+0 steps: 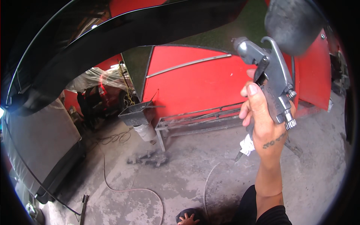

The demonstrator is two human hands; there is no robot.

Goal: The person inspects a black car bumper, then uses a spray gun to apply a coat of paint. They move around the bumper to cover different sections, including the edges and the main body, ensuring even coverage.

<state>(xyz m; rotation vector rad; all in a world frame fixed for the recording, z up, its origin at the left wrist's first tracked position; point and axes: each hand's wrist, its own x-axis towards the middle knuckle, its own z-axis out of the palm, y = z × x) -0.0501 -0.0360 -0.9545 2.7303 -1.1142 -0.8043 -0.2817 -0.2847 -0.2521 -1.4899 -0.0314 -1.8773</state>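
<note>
My right hand [258, 112] is raised at the right, wrapped round a metal spray gun [275, 71]. Its rounded nozzle end faces up and left, and a dark grey cup [294, 26] sits above the gun, cut off by the upper edge. Below the fist, white wrapping [246, 145] surrounds the hose end under the gun's handle. Low in the view, my left hand [188, 220] lies on dark cloth with its fingers spread, holding nothing; only part of it shows. A long glossy black curved panel [142, 33] crosses the top, left of the gun.
Behind the gun stands a red panel [195, 82] bearing a thin strip [187, 66]. Near it are a low metal frame [198, 125] and a dark tray [138, 114] over a whitish bucket [145, 132]. A hose [131, 189] crosses the stained floor; a covered vehicle part [41, 142] stands left.
</note>
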